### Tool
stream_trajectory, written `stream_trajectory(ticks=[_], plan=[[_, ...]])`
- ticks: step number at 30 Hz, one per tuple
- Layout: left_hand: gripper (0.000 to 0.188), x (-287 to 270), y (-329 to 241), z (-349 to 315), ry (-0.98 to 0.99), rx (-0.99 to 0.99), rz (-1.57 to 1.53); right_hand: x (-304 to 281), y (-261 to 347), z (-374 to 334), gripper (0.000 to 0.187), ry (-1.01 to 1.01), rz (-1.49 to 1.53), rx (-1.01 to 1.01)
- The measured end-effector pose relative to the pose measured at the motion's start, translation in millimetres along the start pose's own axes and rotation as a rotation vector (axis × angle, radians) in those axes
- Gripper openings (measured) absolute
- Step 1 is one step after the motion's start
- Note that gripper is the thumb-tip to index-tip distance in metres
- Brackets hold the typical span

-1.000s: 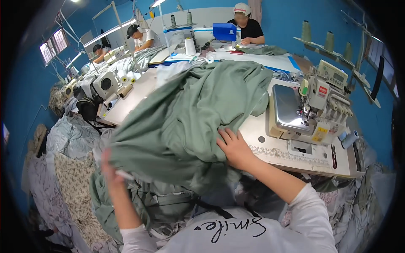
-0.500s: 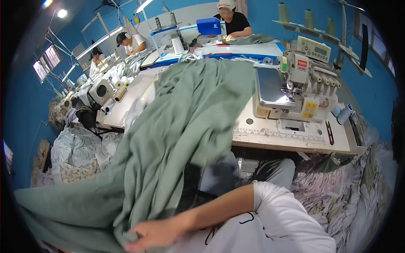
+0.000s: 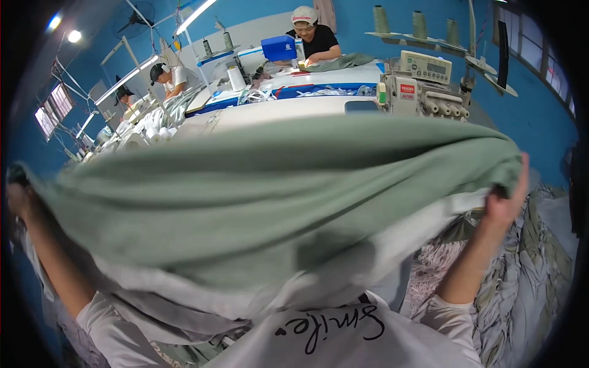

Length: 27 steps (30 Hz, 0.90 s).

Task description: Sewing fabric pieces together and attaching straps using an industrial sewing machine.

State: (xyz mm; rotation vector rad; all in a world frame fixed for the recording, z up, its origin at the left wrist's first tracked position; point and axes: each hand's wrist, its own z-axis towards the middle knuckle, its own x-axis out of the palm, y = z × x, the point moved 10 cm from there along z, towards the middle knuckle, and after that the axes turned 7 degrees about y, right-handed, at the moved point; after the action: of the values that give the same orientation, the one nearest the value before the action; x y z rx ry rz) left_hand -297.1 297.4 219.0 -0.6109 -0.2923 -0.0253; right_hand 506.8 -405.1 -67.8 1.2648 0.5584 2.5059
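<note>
A large sage-green cloth (image 3: pixel 264 190) is spread in the air across the view, sagging in the middle and blurred by motion. At the far left, my left hand (image 3: pixel 19 199) is closed on one end of it. My right hand (image 3: pixel 506 205) grips the opposite end, with a finger pointing up along the edge. Both arms are stretched wide. The cloth's paler side shows along its lower edge. Behind it, the overlock sewing machine (image 3: pixel 423 98) is visible only in its upper part; its needle area is hidden.
Beyond the cloth is a pale worktable (image 3: pixel 245 116). A person (image 3: pixel 316 46) works at a blue-and-white sewing machine (image 3: pixel 279 49) opposite, with others farther left. Thread cones (image 3: pixel 419 24) stand on a rack at upper right. Heaped fabric (image 3: pixel 521 276) lies at my right.
The green cloth was draped over the table down to my lap, gripped by my right hand at lower left. Now it is lifted and stretched between both hands, my right hand far out right.
</note>
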Motion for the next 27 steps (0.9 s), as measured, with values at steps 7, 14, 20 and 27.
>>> stream_trajectory(ticks=[7,14,20,27], plan=[[0.036,239.5,-41.5,-214.9,0.801,-0.383,0.467,-245.1,112.9,-126.7,0.043,-0.743,-0.370,0.012],[0.037,373.4,-82.1,-346.6,0.861,-0.300,0.185,-285.6,-128.8,-394.1,0.057,-0.645,-0.308,0.853],[0.048,455.5,-140.2,-400.6,1.169,0.038,-0.247,-199.8,-219.1,-269.9,0.068,-0.387,-1.001,0.586],[0.039,510.2,-135.7,-534.9,1.683,0.082,-0.171,-26.9,-328.8,-256.1,0.026,1.256,-1.578,0.845]])
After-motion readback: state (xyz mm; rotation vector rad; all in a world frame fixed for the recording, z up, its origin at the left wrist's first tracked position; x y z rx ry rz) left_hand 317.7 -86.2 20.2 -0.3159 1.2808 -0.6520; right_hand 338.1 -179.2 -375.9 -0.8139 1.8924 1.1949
